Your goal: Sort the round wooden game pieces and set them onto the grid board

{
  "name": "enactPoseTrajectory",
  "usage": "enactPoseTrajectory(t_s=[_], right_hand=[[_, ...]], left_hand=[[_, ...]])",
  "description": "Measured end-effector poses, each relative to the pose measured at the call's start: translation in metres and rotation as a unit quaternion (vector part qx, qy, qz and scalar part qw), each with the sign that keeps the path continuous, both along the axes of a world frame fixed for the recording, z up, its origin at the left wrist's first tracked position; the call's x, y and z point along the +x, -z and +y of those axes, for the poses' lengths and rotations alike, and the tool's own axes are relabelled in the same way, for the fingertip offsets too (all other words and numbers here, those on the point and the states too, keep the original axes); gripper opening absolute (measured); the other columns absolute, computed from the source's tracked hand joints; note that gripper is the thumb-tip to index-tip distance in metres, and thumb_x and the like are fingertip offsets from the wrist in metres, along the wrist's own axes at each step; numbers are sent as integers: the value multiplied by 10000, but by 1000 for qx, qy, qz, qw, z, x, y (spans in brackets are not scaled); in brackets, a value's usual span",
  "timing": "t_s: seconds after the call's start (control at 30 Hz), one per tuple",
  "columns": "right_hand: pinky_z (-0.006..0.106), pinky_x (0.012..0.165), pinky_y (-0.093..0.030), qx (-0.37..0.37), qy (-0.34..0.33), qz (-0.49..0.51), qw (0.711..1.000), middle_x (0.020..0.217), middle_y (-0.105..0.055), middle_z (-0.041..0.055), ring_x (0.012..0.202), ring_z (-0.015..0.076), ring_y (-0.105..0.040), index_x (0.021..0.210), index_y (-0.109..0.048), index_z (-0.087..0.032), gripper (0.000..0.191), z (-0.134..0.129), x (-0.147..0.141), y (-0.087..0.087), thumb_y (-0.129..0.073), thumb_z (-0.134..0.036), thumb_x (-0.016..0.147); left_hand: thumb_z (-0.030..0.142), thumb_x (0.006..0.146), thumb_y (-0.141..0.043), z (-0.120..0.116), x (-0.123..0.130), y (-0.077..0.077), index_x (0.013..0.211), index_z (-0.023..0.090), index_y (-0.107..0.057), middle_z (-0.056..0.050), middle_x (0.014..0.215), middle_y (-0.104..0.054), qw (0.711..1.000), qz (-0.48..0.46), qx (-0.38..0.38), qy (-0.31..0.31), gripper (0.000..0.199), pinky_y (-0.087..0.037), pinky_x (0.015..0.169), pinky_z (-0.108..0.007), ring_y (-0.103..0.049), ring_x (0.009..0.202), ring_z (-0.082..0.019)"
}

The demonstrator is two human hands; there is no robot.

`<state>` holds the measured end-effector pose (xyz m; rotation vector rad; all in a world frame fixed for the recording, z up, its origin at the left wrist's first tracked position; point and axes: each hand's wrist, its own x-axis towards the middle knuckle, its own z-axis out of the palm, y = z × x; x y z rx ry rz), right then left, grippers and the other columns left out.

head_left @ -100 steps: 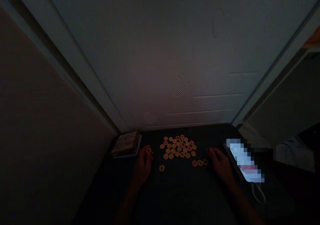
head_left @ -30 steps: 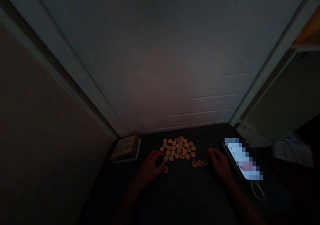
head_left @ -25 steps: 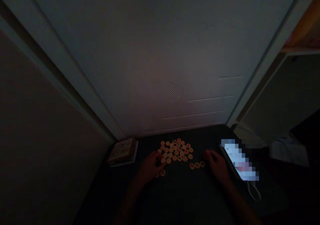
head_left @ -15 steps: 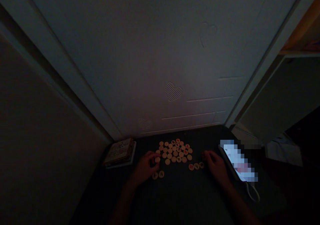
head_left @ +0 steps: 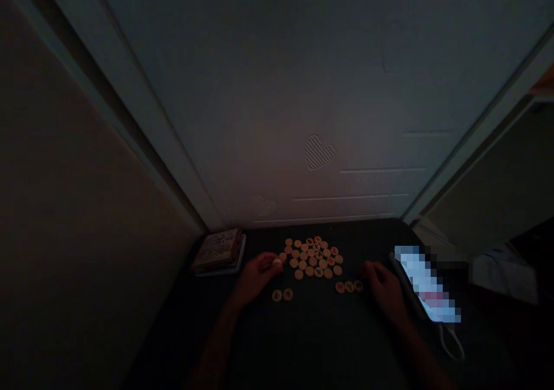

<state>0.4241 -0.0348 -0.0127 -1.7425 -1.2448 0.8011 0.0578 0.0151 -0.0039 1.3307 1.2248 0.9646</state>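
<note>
Several round wooden xiangqi pieces [head_left: 312,261] lie in a cluster on the dark table, some with red or black characters up, others blank side up. My left hand [head_left: 262,272] is at the cluster's left edge, with one xiangqi piece [head_left: 277,262] pinched between thumb and fingers. Just below that hand, two pieces with dark characters [head_left: 282,295] sit side by side. To the right, a row of three pieces [head_left: 349,287], one of them red, lies close to my right hand [head_left: 381,280]. That hand rests with its fingers curled in; whatever they hold, if anything, is hidden.
A lit phone [head_left: 426,283] with a white strap loop [head_left: 452,344] lies right of my right hand. Stacked books or boxes [head_left: 219,251] stand at the back left. Behind the table [head_left: 320,338] rises a pale panel [head_left: 277,101] with heart patterns. The room is dim.
My left hand has lifted a piece from the cluster's left edge, its fingers now closed round it. The right hand keeps its place by the row. The view has shifted slightly.
</note>
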Motion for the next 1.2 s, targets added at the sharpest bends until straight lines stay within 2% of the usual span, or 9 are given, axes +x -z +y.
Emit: enactPoseTrajectory(t_s=[0.13,0.27,0.53,0.67,0.83,1.07,1.2], right_hand=[[360,773,-524,12,1,1,1000,949,-777,87,911,290,-710,978,-750,-200,523,0,0,-1,-507,-657,903],[366,772,-527,13,6,8,1000,934,-776,95,903,294,-709,962,-748,-194,519,0,0,0,-520,-656,897],[364,754,-532,12,0,16,1000,955,-772,90,892,285,-714,1029,-734,-194,514,0,1,3,-514,-644,911],[356,745,-534,10,2,13,1000,930,-773,88,883,284,-715,993,-739,-196,516,1,1,3,-515,-652,905],[359,742,-536,17,1,6,1000,929,-775,90,881,286,-713,968,-743,-199,520,1,1,3,-510,-659,902],[360,732,-542,26,7,14,1000,921,-778,91,866,284,-720,987,-747,-198,529,1,1,6,-515,-664,894],[360,754,-543,17,11,10,1000,934,-781,84,885,282,-722,994,-753,-205,518,1,1,5,-518,-657,894]], left_hand=[[578,847,-659,0,1,-5,1083,183,-675,-93,1007,-785,1000,3,-19,-2,460,-574,798,-354,-754,799,-219],[601,887,-590,0,3,-7,1189,167,-667,-84,901,-787,999,27,-24,-18,534,-567,715,-336,-736,708,-206],[553,908,-572,0,2,-5,1242,182,-647,-60,967,-775,998,55,31,-10,505,-544,791,-331,-696,762,-176],[557,899,-577,-1,3,-7,1209,182,-653,-62,990,-770,998,57,26,-17,491,-549,776,-327,-697,755,-175],[517,892,-615,-1,3,-4,1109,200,-688,-63,1044,-777,998,54,34,-1,391,-550,839,-338,-718,819,-189],[514,942,-536,1,-1,4,1203,209,-667,-75,1094,-777,998,53,15,-6,422,-551,895,-395,-750,870,-223],[503,931,-557,1,1,5,1251,207,-620,-98,1198,-741,999,35,18,-5,441,-557,918,-402,-748,933,-228]])
